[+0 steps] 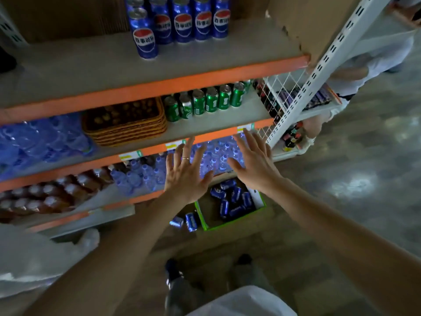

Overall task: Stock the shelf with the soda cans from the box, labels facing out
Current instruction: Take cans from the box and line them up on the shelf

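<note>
- Left hand (pixel 185 173) and right hand (pixel 255 161) both spread flat, fingers straight, holding nothing, hovering above the box (pixel 230 205).
- Box on floor below the shelf (pixel 159 85), blue soda cans (pixel 234 199) lying loose inside; two more cans (pixel 184 221) on floor just left of it.
- Top shelf: upright blue cans (pixel 182 21), labels facing out.

We are standing in a shop aisle: orange-edged shelving (pixel 159 84) carries rows of blue soda cans (pixel 182 21), green cans (pixel 205 101) and bottled water (pixel 41 137), with price tags (pixel 129 155) clipped along the shelf fronts.
</note>
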